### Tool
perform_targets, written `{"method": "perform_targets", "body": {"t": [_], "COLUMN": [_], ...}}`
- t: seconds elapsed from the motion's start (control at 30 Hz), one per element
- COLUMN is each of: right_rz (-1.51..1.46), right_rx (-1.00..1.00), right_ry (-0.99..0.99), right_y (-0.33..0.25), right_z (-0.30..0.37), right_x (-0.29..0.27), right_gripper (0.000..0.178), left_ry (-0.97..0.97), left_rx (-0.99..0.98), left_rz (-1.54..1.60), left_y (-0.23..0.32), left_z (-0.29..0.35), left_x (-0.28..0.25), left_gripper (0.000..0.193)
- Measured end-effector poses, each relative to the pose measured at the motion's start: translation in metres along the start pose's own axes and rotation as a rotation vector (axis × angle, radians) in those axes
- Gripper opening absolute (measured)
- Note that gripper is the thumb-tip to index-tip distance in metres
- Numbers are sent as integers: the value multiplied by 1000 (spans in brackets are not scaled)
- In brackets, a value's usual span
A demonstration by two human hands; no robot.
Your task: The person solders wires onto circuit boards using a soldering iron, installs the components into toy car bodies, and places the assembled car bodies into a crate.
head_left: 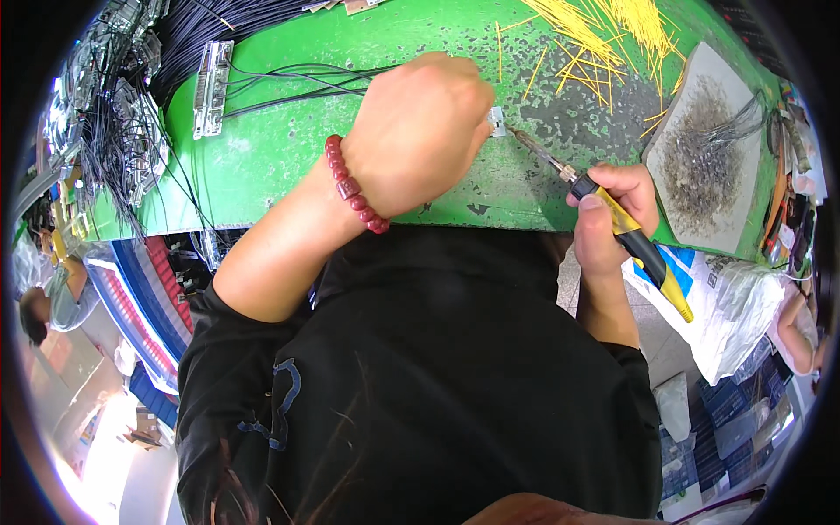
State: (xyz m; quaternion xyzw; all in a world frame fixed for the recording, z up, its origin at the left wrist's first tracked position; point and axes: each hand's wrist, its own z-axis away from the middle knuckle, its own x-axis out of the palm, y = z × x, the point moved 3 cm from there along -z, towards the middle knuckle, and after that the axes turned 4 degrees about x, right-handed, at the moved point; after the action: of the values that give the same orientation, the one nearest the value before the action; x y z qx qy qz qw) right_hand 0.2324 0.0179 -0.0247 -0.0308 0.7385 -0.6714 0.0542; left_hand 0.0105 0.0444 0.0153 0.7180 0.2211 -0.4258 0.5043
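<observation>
Soldering iron [626,232], with a yellow and black handle, sits in the grip of the right hand [614,210] between 2 and 3 o'clock of the view, thumb and fingers closed around its front part, its metal tip aimed towards 10 o'clock. That tip ends right at a small silver piece [498,122] at about 1 o'clock, though whether the 2 touch I cannot tell. At 12 o'clock the left hand [429,131], back upward and fingers curled, is just beside the same piece; its fingertips are hidden, so I cannot tell whether they pinch it. The 2 hands are apart. A red bead bracelet [354,188] circles the left wrist. Several black wires [302,73] run from behind that hand to a silver metal strip [212,90] at 10 o'clock, lying on the worn green tabletop [262,166]. Beyond the strip, also towards 10 o'clock, more dark cables [131,131] are heaped. Loose yellow wires [643,26] are scattered at 1 o'clock, and at 2 o'clock lies a pale grey board [700,66] strewn with dark crumbs. Below the table edge, near 3 o'clock, hangs a white and blue plastic bag [726,302]
</observation>
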Motion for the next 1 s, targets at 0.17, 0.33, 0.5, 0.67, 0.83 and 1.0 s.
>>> {"method": "perform_targets", "body": {"t": [0.17,0.33,0.5,0.67,0.83,1.0], "right_rz": [-16,-22,-13,5,25,-178], "right_rx": [21,38,69,61,93,48], "right_ry": [-3,-11,-41,-46,-75,8], "right_y": [-3,-5,-6,-5,-7,-6], "right_z": [-1,-2,-5,-5,-4,-5], "right_x": [1,4,6,5,6,3], "right_gripper": [29,29,29,29,28,28], "left_ry": [-70,-90,-67,-52,-57,-61], "left_rx": [-14,-32,-33,-31,-47,-54], "left_rz": [-46,-39,-28,-8,-5,0], "left_y": [-1,-3,-4,-5,-4,-4], "left_z": [-5,-6,-6,-5,-3,-2], "left_x": [-1,0,0,1,1,2], "left_gripper": [13,14,13,12,11,11]}}
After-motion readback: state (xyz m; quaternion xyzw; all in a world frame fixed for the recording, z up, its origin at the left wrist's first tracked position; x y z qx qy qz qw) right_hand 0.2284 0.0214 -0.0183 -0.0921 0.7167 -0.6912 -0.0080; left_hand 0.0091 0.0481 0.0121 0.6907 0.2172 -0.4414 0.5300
